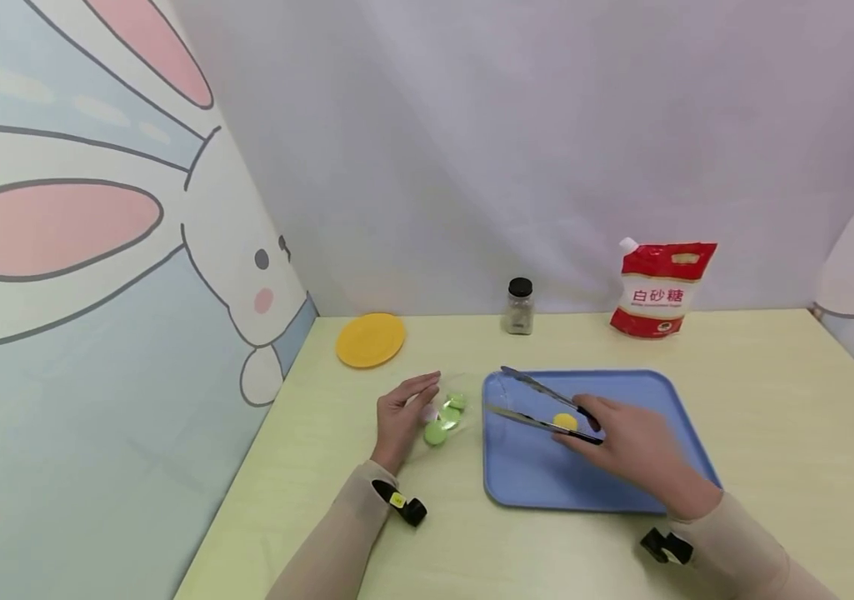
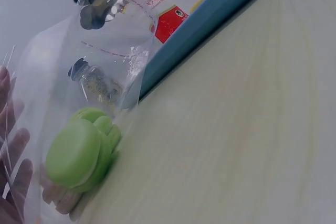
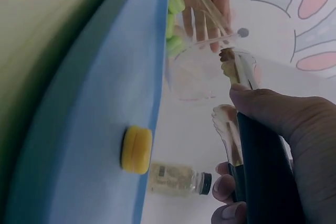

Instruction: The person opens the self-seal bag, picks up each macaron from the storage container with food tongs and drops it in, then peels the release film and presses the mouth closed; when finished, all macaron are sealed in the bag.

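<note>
My left hand (image 1: 400,417) holds the clear plastic bag (image 2: 58,85) at its side, its fingers partly seen through the film. Inside sit several green macarons (image 1: 436,432) and a pinkish one (image 1: 430,412). In my right hand (image 1: 640,446) is a pair of metal tongs (image 1: 546,390) with black handles. Their arms are spread, with nothing between the tips, which point left at the bag's mouth. Below them one yellow macaron (image 3: 137,149) lies on the blue tray (image 1: 584,487).
A yellow plate (image 1: 370,340) lies at the back left of the table. By the back wall stand a small jar (image 1: 520,308) with a black lid and a red and white sugar pouch (image 1: 662,290). A rabbit-printed wall (image 1: 97,375) borders the left side.
</note>
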The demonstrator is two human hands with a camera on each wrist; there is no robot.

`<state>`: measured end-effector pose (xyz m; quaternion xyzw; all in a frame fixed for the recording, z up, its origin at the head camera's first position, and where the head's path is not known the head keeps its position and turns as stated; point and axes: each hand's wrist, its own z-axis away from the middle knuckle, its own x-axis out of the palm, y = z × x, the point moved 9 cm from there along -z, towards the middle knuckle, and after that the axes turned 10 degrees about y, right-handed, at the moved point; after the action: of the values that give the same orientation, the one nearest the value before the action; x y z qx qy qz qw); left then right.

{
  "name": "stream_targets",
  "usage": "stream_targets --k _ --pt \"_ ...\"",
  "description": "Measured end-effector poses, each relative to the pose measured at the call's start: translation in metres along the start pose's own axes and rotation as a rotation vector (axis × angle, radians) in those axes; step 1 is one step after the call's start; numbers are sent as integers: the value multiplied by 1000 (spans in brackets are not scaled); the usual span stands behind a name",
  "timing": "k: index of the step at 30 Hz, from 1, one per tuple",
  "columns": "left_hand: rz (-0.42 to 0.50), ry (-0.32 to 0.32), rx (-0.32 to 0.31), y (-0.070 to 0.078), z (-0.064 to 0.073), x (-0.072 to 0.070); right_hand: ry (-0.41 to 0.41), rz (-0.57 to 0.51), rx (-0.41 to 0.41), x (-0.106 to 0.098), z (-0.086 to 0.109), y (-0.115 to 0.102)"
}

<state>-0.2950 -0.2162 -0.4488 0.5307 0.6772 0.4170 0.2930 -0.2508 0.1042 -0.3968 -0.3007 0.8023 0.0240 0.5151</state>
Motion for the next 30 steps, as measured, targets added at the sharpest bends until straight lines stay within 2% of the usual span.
stream_targets --k 5,12,17,21,25,30 --pt "-9 8 -9 7 1 1 -4 32 83 -8 20 24" --pt "-13 -2 31 32 2 5 1 25 214 -10 63 61" --pt "-14 8 48 36 2 3 -62 32 281 -8 82 78" --pt "-3 2 37 21 0 0 -103 55 305 -6 87 84" --pt "13 11 0 5 0 -4 -99 67 295 -5 87 84" --pt "38 16 -24 0 -1 -4 -90 76 287 -3 87 85"
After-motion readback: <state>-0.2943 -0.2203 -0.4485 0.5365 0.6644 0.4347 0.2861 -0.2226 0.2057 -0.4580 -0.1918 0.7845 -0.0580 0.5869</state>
